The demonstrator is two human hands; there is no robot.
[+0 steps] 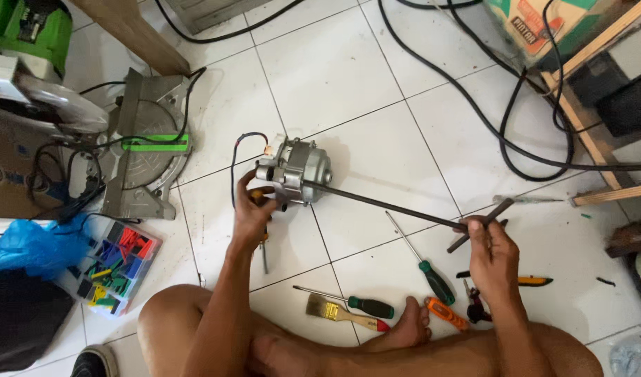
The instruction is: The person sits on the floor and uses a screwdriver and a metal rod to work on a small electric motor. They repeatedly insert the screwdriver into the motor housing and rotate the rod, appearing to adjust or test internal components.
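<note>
A grey electric motor (297, 171) lies on the white tiled floor, with a red and black wire (244, 142) at its back. A long dark T-handled rod (397, 206) runs from the motor toward the right. My left hand (254, 209) grips the motor's near side, and a screwdriver shaft (264, 255) pokes out below it. The rod's cross handle (481, 224) is in my right hand (489, 246).
Two green-handled screwdrivers (432, 279) (366, 306), a paintbrush (338, 313), an orange-handled tool (446, 313), pliers (474, 307) and a yellow cutter (533, 281) lie by my legs. A miter saw (142, 143) and a parts box (118, 264) stand left. Black cables (505, 129) loop at right.
</note>
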